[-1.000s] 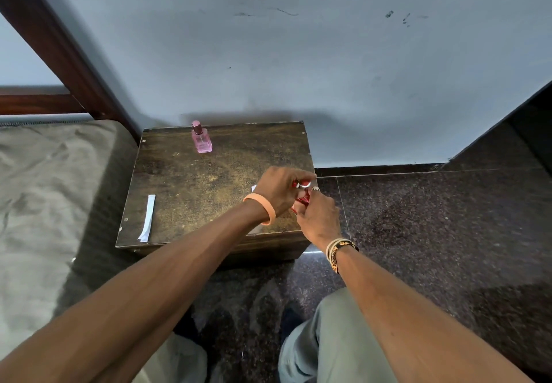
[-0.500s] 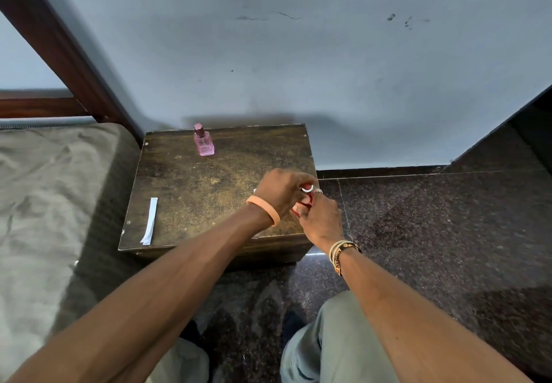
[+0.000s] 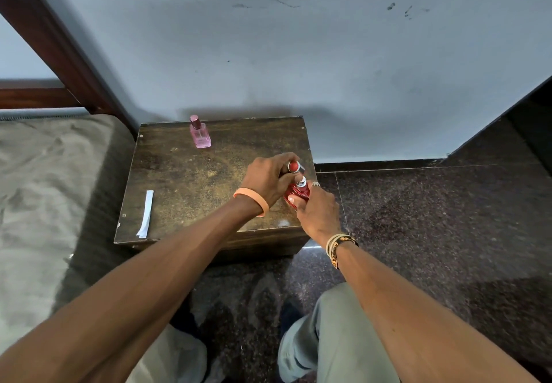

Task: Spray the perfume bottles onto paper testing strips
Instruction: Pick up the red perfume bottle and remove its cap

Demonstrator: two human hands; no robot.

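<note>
Red bottle (image 3: 298, 192): R hand (image 3: 318, 212); cap (image 3: 294, 166): L hand (image 3: 265, 178).

Arms outstretched, left hand (image 3: 268, 178) in grip on cap (image 3: 294, 166), right hand (image 3: 318, 212) in grip around bottle (image 3: 298, 195)

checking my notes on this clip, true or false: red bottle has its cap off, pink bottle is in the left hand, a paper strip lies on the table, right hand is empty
1. The red bottle has its cap off: true; the left hand holds the cap above the nozzle.
2. The pink bottle is in the left hand: false; it stands capped at the back of the table.
3. A paper strip lies on the table: true, near its front left edge.
4. The right hand is empty: false; it grips the red bottle.
</note>
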